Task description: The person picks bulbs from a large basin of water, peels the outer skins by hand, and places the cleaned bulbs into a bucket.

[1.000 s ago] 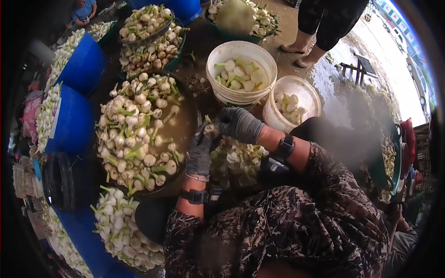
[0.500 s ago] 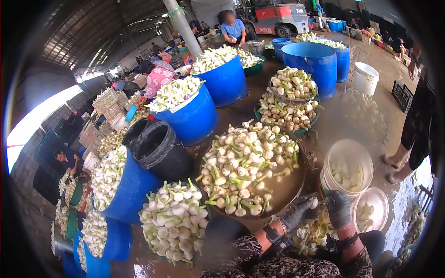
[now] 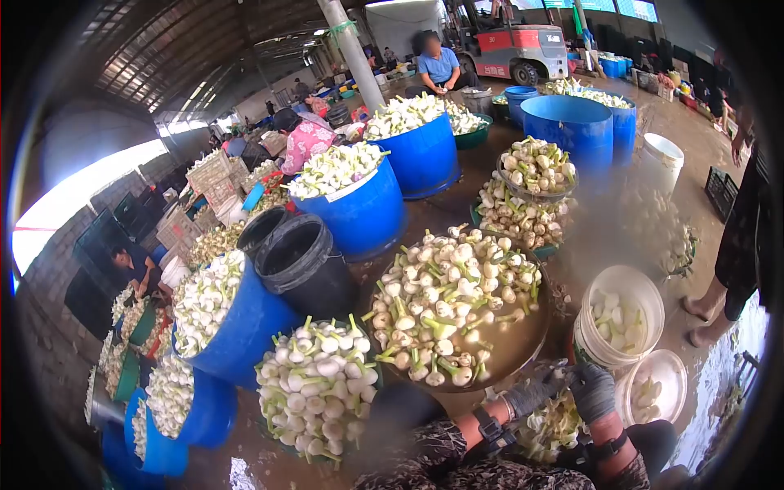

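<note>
My left hand [image 3: 531,392], in a grey glove, is closed at the front right of the wide basin. A garlic bulb is in its fingers, mostly hidden now. Right beside it, my right hand [image 3: 591,390], also gloved, is closed with its fingertips close to the left ones; what it holds cannot be made out. Below both hands lies a heap of garlic peelings [image 3: 549,431]. The wide basin [image 3: 535,327] holds garlic bulbs [image 3: 445,294] with green stems in murky water. A white bucket [image 3: 581,331] with pale pieces stands beyond my right hand.
Trimmed garlic [image 3: 314,392] fills a tub at front left. Blue barrels [image 3: 420,159] heaped with garlic and a black bucket [image 3: 306,269] stand further back. A white lid [image 3: 674,384] lies at right, near a standing person's legs [image 3: 727,278]. A forklift [image 3: 523,49] is behind.
The camera view has shifted, so the surroundings appear further right and mostly lower. My hands have drawn closer together, and the bulb that showed at my left fingertips is now mostly covered.
</note>
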`<state>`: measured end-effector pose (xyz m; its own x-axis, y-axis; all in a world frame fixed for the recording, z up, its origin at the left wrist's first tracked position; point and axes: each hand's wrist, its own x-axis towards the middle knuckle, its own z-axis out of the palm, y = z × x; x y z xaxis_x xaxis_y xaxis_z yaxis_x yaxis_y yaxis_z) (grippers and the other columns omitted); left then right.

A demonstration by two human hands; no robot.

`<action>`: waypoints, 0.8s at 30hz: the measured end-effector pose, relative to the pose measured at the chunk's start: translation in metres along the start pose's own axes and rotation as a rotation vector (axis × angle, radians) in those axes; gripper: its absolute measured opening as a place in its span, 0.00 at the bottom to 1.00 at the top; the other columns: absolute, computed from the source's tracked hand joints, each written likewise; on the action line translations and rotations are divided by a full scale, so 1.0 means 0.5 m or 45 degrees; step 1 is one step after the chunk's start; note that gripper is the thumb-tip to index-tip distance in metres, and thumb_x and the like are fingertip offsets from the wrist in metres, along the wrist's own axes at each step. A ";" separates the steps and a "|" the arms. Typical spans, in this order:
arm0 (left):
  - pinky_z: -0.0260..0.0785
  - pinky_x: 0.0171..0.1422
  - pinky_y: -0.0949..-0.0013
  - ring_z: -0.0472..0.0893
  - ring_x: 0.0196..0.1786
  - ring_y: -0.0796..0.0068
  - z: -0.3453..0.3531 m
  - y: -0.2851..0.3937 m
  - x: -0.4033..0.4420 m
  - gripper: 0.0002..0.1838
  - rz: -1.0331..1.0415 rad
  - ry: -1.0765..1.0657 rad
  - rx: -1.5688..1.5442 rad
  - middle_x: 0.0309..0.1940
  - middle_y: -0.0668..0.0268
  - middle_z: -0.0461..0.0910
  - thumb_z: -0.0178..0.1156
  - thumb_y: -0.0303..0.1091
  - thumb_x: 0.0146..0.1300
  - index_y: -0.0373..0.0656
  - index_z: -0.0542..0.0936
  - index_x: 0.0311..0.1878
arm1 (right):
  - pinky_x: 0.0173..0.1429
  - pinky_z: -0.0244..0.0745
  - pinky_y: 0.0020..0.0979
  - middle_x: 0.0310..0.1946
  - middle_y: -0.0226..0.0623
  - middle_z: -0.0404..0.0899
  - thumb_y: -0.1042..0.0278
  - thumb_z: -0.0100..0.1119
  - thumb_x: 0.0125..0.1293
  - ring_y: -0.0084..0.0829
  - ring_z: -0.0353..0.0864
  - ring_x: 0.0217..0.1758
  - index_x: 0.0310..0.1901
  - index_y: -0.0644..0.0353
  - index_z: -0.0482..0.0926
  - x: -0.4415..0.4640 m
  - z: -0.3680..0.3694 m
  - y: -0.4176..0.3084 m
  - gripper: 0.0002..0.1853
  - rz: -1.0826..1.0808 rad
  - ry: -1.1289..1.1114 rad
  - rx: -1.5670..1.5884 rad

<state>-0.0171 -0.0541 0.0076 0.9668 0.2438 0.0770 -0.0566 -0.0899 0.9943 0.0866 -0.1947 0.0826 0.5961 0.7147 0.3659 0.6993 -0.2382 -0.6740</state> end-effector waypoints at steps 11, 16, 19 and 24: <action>0.73 0.56 0.59 0.80 0.51 0.55 0.050 0.111 0.067 0.19 -0.093 0.050 0.382 0.49 0.55 0.80 0.59 0.30 0.61 0.41 0.75 0.56 | 0.37 0.76 0.45 0.28 0.47 0.80 0.66 0.61 0.50 0.52 0.81 0.34 0.29 0.58 0.79 -0.009 0.052 0.024 0.07 0.181 0.065 -0.122; 0.72 0.57 0.61 0.80 0.51 0.57 0.152 0.118 0.114 0.22 -0.134 -0.039 0.251 0.50 0.56 0.79 0.60 0.29 0.60 0.41 0.73 0.58 | 0.40 0.80 0.41 0.31 0.41 0.85 0.59 0.66 0.49 0.42 0.86 0.38 0.32 0.52 0.85 0.000 0.115 0.098 0.10 0.296 -0.176 -0.288; 0.72 0.58 0.61 0.79 0.52 0.59 0.186 0.116 0.132 0.24 -0.149 -0.092 0.225 0.51 0.57 0.79 0.61 0.28 0.59 0.41 0.72 0.59 | 0.40 0.80 0.41 0.32 0.40 0.85 0.62 0.65 0.50 0.43 0.86 0.38 0.33 0.54 0.86 -0.018 0.101 0.109 0.10 0.325 -0.071 -0.290; 0.72 0.59 0.63 0.79 0.52 0.61 0.223 0.113 0.158 0.27 -0.170 -0.142 0.202 0.51 0.59 0.78 0.62 0.26 0.57 0.41 0.70 0.61 | 0.43 0.80 0.42 0.32 0.40 0.86 0.57 0.66 0.51 0.43 0.86 0.40 0.33 0.54 0.86 -0.003 0.070 0.112 0.12 0.454 -0.080 -0.191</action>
<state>0.0838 -0.1479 0.0618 0.9851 0.1561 -0.0715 0.1047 -0.2165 0.9706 0.1109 -0.1861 0.0217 0.7901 0.6074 0.0822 0.5052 -0.5693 -0.6486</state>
